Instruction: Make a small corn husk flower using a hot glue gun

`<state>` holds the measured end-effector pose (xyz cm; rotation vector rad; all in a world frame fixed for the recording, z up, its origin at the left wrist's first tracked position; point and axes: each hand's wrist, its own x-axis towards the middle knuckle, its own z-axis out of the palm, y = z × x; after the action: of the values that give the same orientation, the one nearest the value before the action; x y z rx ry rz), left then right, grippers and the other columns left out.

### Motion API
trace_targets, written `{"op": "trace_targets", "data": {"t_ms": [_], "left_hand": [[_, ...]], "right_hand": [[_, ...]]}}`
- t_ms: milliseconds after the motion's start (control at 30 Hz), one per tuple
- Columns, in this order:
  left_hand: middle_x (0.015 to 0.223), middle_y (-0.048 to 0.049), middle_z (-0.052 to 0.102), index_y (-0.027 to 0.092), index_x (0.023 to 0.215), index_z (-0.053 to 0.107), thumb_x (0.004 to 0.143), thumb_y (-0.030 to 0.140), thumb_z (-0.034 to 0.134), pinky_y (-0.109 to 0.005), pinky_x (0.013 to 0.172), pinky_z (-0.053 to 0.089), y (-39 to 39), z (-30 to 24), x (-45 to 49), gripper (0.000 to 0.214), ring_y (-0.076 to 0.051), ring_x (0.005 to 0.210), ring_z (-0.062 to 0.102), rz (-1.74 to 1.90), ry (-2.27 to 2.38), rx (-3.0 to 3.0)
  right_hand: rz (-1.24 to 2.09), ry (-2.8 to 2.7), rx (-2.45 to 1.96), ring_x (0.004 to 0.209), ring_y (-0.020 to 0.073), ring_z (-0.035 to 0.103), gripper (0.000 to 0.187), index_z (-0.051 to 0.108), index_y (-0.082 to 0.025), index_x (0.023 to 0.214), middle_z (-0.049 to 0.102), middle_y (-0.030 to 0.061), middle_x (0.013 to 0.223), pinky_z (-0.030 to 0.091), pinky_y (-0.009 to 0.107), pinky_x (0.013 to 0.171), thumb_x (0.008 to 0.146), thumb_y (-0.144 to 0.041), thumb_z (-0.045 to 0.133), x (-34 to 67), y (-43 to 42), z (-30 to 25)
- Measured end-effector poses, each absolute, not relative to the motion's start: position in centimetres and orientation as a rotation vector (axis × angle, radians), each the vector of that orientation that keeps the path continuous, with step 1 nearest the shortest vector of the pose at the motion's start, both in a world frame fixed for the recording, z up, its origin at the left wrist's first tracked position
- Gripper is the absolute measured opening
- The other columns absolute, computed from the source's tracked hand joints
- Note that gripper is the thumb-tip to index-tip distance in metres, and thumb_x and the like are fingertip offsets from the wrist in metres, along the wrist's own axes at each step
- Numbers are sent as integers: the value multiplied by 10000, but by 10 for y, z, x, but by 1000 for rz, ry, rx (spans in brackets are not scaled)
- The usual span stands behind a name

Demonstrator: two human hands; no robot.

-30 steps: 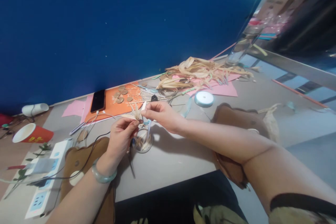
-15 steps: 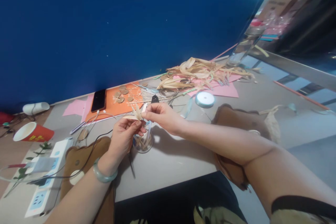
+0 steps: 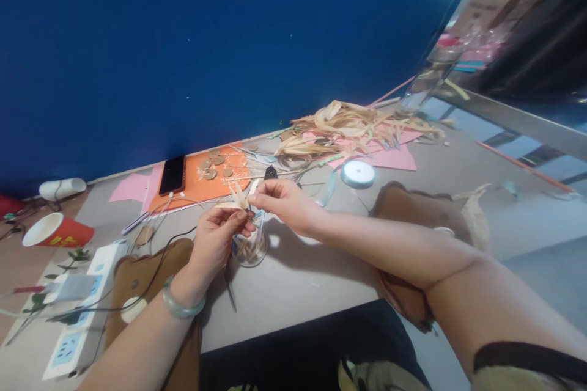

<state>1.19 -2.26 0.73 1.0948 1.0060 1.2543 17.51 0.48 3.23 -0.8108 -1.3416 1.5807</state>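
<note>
A small pale flower of dried husk strips (image 3: 238,195) is between my two hands, above the table. My left hand (image 3: 221,227) is closed, thumb and fingers pinching the base of the husk flower. At its right edge, my right hand (image 3: 287,203) pinches a strip with thumb and forefinger. Below them stands a clear round container (image 3: 250,250) with pale strips inside, partly hidden by my left fingers. A dark thin tool (image 3: 230,289) lies to the left of the container. Behind my hands, a black-handled object (image 3: 270,173) is partly covered.
Dried corn husks (image 3: 343,119) are heaped on pink paper (image 3: 398,159) against the blue wall. A ribbon spool (image 3: 358,174) lies right of my hands. A phone (image 3: 173,175) rests on an orange sheet (image 3: 197,192) with wooden discs. At left are a power strip (image 3: 76,333) and a tipped paper cup (image 3: 59,230).
Almost nothing differs. Both hands hold the same pinch on the husk flower in the same place.
</note>
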Motion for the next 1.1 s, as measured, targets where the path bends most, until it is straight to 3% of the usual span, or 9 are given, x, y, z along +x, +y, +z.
{"op": "trace_targets", "data": {"t_ms": [133,367,1100], "left_hand": [[696,-41,719,147,771,667,702,312,772,-226,529,494,-22,6,11,208,-115,537,628,1249,1013,1108],[677,-28,712,155,763,671,709,295,768,-216,518,489,-22,7,12,179,-107,526,620,1250,982,1110],[654,-4,707,164,746,683,725,246,765,-185,525,500,-22,5,11,118,-90,533,630,1259,892,1058]], "right_hand": [[1562,-1311,-813,529,70,456,296,529,-165,584,543,-53,558,343,226,543,735,-353,700,174,5,32],[1618,-1331,-773,541,84,506,293,537,-173,605,591,-40,571,391,236,567,747,-372,696,174,3,32],[1707,-1203,-766,539,72,448,280,564,-153,582,533,-55,529,359,237,608,696,-348,729,173,4,30]]}}
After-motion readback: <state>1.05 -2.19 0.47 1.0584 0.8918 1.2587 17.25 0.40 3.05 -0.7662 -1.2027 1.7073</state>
